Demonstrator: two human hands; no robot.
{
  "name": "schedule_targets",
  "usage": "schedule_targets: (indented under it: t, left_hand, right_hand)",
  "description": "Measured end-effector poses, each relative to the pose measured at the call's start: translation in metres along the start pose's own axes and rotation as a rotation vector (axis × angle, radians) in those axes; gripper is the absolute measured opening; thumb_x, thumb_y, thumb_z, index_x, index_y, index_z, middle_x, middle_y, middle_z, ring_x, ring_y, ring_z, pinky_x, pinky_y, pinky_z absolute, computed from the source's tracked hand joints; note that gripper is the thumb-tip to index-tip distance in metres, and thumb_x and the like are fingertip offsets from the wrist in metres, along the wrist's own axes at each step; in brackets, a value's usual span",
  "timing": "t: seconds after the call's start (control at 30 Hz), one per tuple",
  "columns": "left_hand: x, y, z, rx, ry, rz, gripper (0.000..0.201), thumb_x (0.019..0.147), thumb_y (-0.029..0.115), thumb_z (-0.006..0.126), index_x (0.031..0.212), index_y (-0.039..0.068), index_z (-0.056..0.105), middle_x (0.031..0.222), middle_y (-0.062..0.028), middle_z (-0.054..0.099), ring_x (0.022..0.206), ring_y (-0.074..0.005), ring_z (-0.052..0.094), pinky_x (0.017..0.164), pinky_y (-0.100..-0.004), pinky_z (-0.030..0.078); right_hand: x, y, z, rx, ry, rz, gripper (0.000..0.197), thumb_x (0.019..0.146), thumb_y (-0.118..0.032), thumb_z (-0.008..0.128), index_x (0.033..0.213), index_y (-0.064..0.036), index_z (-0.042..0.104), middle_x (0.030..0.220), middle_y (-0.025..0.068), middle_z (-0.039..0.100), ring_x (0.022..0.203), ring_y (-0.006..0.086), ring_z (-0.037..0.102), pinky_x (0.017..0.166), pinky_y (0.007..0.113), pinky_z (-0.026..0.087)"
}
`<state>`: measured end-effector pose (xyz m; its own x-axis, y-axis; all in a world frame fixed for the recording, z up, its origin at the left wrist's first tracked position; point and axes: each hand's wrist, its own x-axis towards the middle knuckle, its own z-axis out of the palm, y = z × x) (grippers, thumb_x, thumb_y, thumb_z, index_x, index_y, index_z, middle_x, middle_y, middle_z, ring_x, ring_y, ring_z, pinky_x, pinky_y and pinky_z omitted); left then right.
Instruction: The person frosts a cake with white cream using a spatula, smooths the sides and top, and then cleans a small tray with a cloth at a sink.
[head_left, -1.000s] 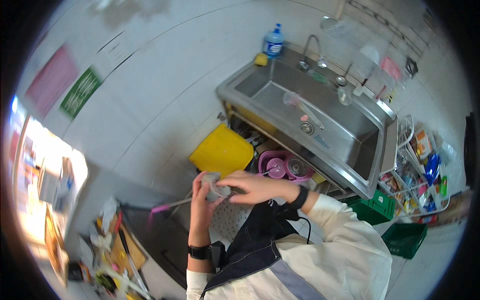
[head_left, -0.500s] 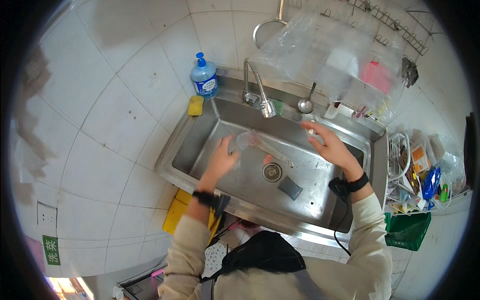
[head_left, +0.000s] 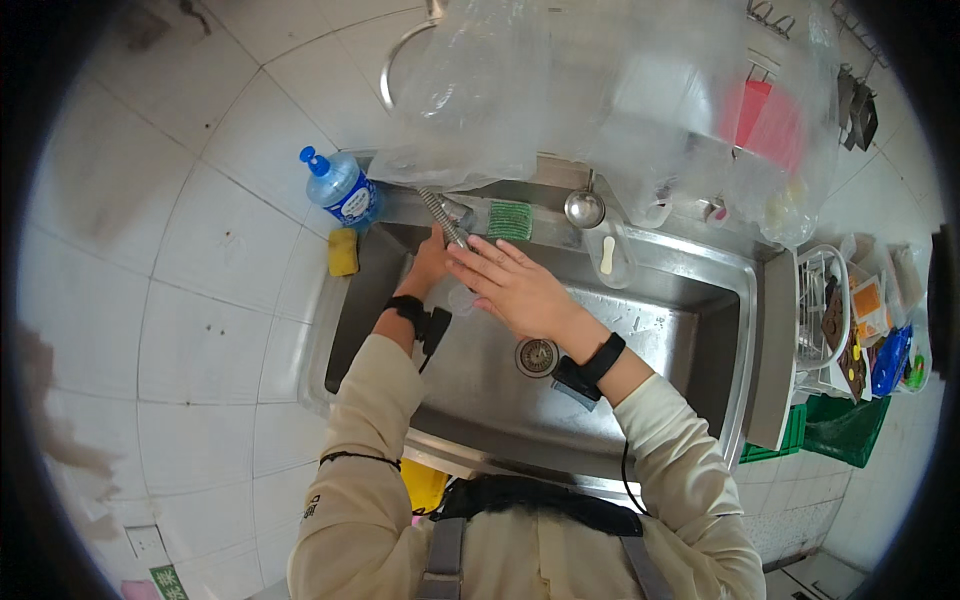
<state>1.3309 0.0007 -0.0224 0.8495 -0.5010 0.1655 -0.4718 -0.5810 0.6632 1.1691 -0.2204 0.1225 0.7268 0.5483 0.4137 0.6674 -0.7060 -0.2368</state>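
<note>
My right hand [head_left: 515,287] reaches left across the steel sink [head_left: 640,440], fingers stretched out and slightly apart, beside the tap's coiled spout [head_left: 441,213]. The spout's head is hidden by this hand. Close by on the left, my left hand [head_left: 428,265] is raised by the spout; most of its fingers are covered, so I cannot see whether it grips the tap. Below the hands a piece of clear plastic [head_left: 461,300] shows in part in the basin. The round drain [head_left: 537,357] lies under my right forearm, and a grey-blue sponge [head_left: 577,396] is partly hidden by the wrist strap.
A blue pump bottle [head_left: 345,192] and a yellow sponge [head_left: 343,252] stand at the left corner. Along the back ledge lie a green scouring pad [head_left: 510,220] and a ladle [head_left: 585,207]. Clear bags [head_left: 470,100] hang low over the ledge. A white basket [head_left: 825,310] sits right.
Both hands have come together at the tap; the right swung left across the basin, the left moved up toward the spout. The view has shifted, bringing the hanging bags closer.
</note>
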Motion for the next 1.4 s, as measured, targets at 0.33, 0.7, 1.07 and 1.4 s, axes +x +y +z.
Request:
schedule_targets:
  t: [0.33, 0.7, 1.07, 1.4]
  left_hand:
    - [0.007, 0.042, 0.000, -0.034, 0.072, -0.153, 0.070, 0.079, 0.019, 0.061, 0.134, 0.002, 0.021, 0.088, -0.0275, 0.060, 0.079, -0.0415, 0.061, 0.070, -0.0453, 0.047]
    - [-0.007, 0.028, -0.024, -0.156, -0.026, -0.105, 0.068, 0.080, 0.014, 0.058, 0.138, 0.010, 0.025, 0.111, -0.0244, 0.058, 0.103, -0.0372, 0.057, 0.085, -0.0404, 0.045]
    - [-0.010, 0.054, -0.046, -0.344, -0.329, -0.137, 0.078, 0.078, 0.021, 0.068, 0.141, 0.007, 0.023, 0.132, -0.0197, 0.045, 0.116, -0.0294, 0.050, 0.096, -0.0356, 0.040]
    - [-0.134, 0.117, 0.033, -1.463, 0.094, -0.446, 0.033, 0.091, 0.016, 0.052, 0.122, 0.008, 0.048, 0.111, -0.0034, 0.057, 0.108, -0.0158, 0.049, 0.089, -0.0293, 0.041]
  right_hand:
    - [-0.008, 0.001, 0.024, 0.074, -0.051, 0.147, 0.061, 0.088, -0.026, 0.052, 0.142, -0.0107, 0.027, 0.148, 0.0044, 0.024, 0.135, 0.0257, 0.024, 0.108, 0.039, 0.026]
    - [-0.002, -0.009, 0.006, -0.150, -0.050, 0.058, 0.061, 0.083, -0.027, 0.057, 0.140, -0.0185, 0.033, 0.145, -0.0016, 0.032, 0.133, 0.0191, 0.030, 0.109, 0.040, 0.025]
    - [0.007, -0.023, 0.012, -0.167, -0.089, 0.075, 0.061, 0.084, -0.030, 0.057, 0.140, -0.0207, 0.033, 0.146, -0.0033, 0.031, 0.134, 0.0186, 0.028, 0.109, 0.042, 0.025]
    - [-0.029, -0.041, 0.129, 0.626, 0.115, 0.492, 0.059, 0.097, -0.036, 0.038, 0.145, -0.0100, 0.015, 0.140, 0.0153, 0.035, 0.128, 0.0266, 0.037, 0.101, 0.036, 0.032]
